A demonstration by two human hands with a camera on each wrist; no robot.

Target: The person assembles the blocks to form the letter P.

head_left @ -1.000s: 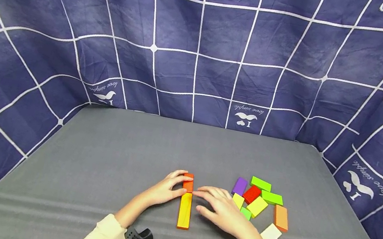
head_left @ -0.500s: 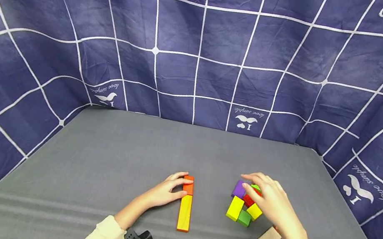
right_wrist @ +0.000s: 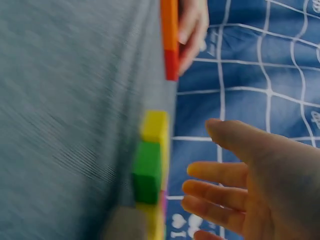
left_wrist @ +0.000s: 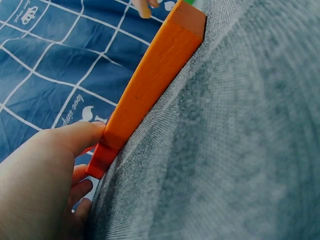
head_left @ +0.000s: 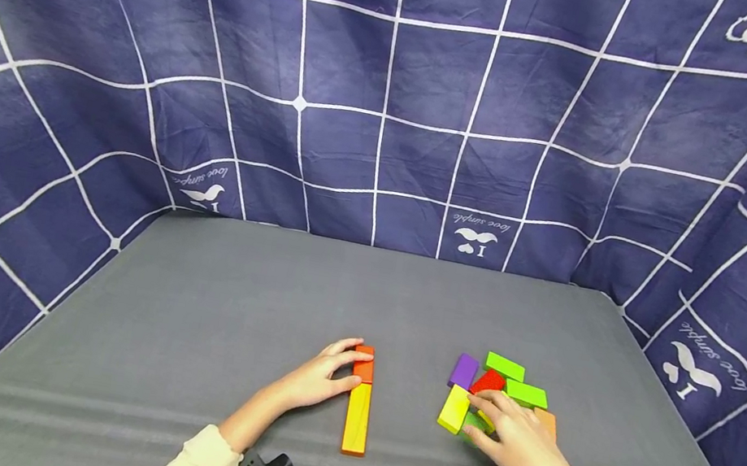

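Here, left hand (head_left: 320,377) grips one orange-red block (head_left: 363,371), right hand (head_left: 520,439) loose by nine blocks (head_left: 488,381).

The long yellow block (head_left: 357,420) looks like painted wood, smooth with faint grain. The counter (head_left: 246,286) has a matt, finely ribbed cloth surface; the blue curtain (head_left: 438,71) is creased fabric.

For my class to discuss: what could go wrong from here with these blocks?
The right hand is over closely set blocks, so picking one up might knock a neighbour, such as the purple block.

The left hand holds the short orange-red block; a slip of its fingers could push it out of line with the long yellow-topped block.
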